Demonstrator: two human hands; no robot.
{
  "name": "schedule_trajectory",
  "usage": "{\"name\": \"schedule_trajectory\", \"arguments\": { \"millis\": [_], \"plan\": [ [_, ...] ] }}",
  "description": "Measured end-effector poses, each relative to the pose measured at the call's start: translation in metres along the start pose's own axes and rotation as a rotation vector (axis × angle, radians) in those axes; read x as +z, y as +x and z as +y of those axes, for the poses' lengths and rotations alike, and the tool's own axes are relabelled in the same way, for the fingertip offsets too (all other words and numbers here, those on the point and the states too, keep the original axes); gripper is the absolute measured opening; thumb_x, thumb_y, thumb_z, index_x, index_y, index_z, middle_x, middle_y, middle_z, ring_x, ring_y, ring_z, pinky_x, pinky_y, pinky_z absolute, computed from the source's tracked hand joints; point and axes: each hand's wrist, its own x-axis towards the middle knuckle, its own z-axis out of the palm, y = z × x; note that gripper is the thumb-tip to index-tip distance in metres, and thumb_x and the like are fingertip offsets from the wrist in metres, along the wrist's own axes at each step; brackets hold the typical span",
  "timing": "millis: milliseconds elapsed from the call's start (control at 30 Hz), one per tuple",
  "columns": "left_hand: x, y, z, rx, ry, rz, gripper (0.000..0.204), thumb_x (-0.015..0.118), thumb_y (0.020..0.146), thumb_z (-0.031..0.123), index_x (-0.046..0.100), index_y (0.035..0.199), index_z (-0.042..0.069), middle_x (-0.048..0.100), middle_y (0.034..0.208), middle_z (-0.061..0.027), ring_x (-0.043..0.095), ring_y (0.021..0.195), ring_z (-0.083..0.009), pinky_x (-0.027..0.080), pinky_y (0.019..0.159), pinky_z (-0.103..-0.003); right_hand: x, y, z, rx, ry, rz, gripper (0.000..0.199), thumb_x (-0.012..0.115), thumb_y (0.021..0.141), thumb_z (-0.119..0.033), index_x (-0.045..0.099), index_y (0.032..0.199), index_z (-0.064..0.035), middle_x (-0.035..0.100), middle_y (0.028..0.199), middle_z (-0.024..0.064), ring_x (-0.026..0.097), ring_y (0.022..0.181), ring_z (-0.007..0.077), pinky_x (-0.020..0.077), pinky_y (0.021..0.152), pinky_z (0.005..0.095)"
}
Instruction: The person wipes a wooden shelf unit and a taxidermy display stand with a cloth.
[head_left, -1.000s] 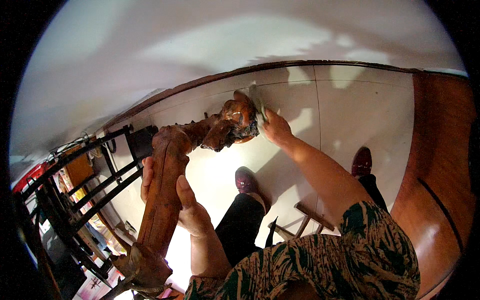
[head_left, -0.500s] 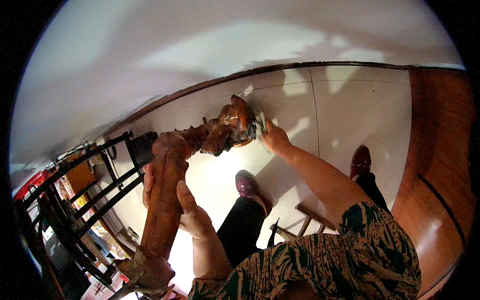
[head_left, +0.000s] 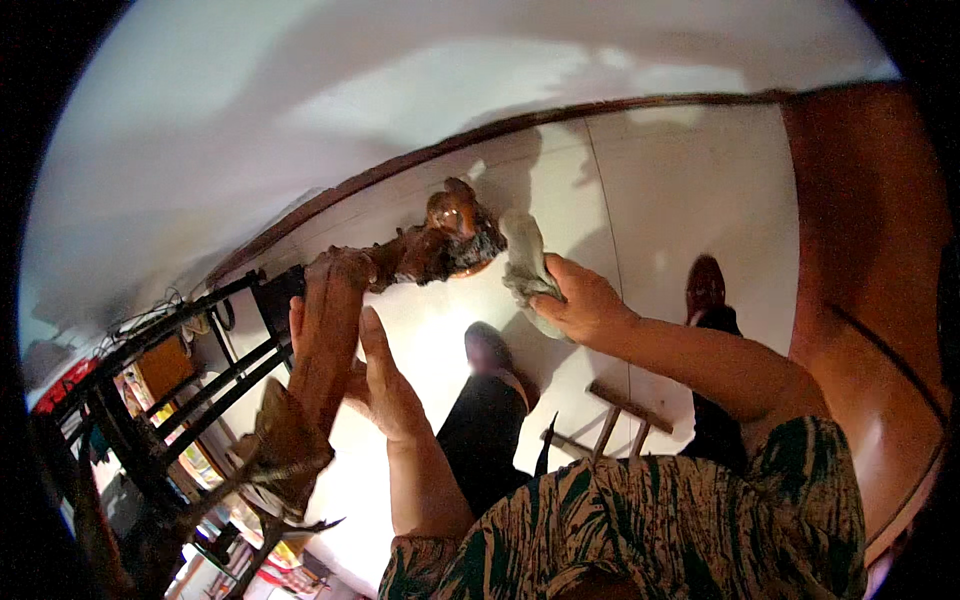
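A brown, glossy carved wooden stand point(head_left: 335, 320), like a root carving, leans across the left of the view. Its knobbly, dark-edged end lies toward the wall, and branch-like prongs spread from its near end. My left hand point(head_left: 392, 395) is wrapped round the thick shaft, thumb on the right side and fingertips showing on the left. My right hand point(head_left: 588, 302) pinches a crumpled grey-green cloth point(head_left: 522, 245), which hangs just right of the knobbly end, with a small gap between them.
A black metal rack point(head_left: 225, 365) stands at the left, with assorted goods behind it. A small wooden stool point(head_left: 620, 412) is between my legs. The white wall point(head_left: 400, 110) runs along the far side; a reddish-brown wooden surface point(head_left: 860, 250) is at the right.
My right hand has drawn the cloth away from the knobbly end, toward the right and nearer me. The carved stand has tilted, its pronged near end now higher in view.
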Motion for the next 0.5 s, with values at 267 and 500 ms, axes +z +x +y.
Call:
{"name": "schedule_trajectory", "arguments": {
  "millis": [267,500],
  "plan": [
    [0.023,-0.1,0.02,-0.968,-0.454,-0.483,0.067,0.059,0.094,0.029,0.022,0.146,0.01,0.03,0.145,-0.0164,0.036,0.13,-0.0301,0.037,0.104,-0.045,-0.004,-0.13,-0.038,-0.023,0.203,0.14,0.063,0.065,0.077,-0.016,0.037,0.131,0.0013,0.047,0.119,0.0259,0.048,0.114,0.0412,0.0397,0.098,0.0446],
    [0.047,-0.115,-0.01,-0.789,-0.017,-0.896,0.049,0.058,0.094,0.033,0.046,0.132,0.004,0.056,0.119,-0.0136,0.056,0.106,-0.0216,0.047,0.087,-0.032,0.021,-0.148,-0.014,-0.034,0.27,0.093,0.081,0.066,0.076,-0.011,0.022,0.143,0.0004,0.034,0.14,0.03,0.035,0.131,0.0447,0.0308,0.11,0.046]
  ]
}}
